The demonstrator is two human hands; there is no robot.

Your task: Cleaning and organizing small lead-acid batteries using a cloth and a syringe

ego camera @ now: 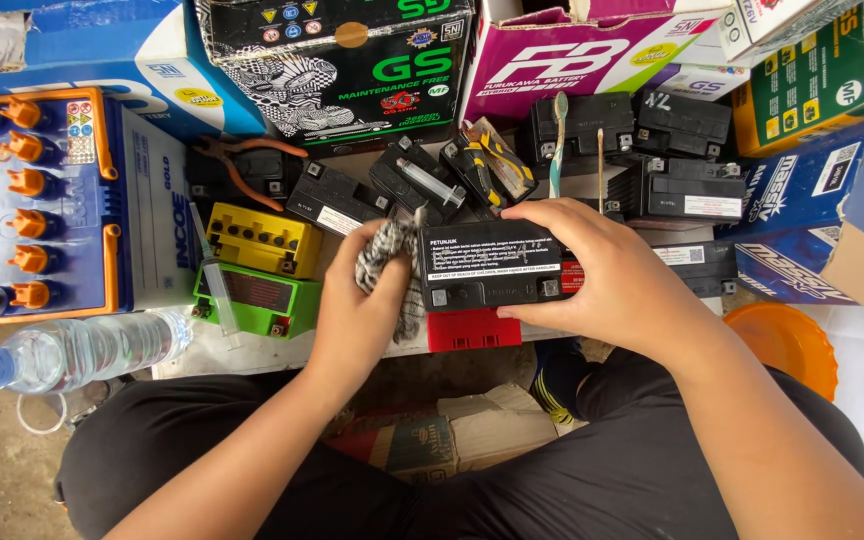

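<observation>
A small black battery (487, 265) with a white printed label lies on top of a red one (472, 330) in front of me. My right hand (592, 270) grips its right end, thumb at the lower edge. My left hand (362, 300) is closed around a black-and-white patterned rag (384, 250) and presses it against the battery's left side.
A yellow battery (262, 238) and a green battery (257, 300) sit to the left. Beyond them are a big white battery with orange caps (47, 205) and a water bottle (72, 352). Behind lie several black batteries (677, 185), pliers (237, 160), a syringe (430, 183), cardboard boxes (342, 60). An orange bowl (787, 345) stands at right.
</observation>
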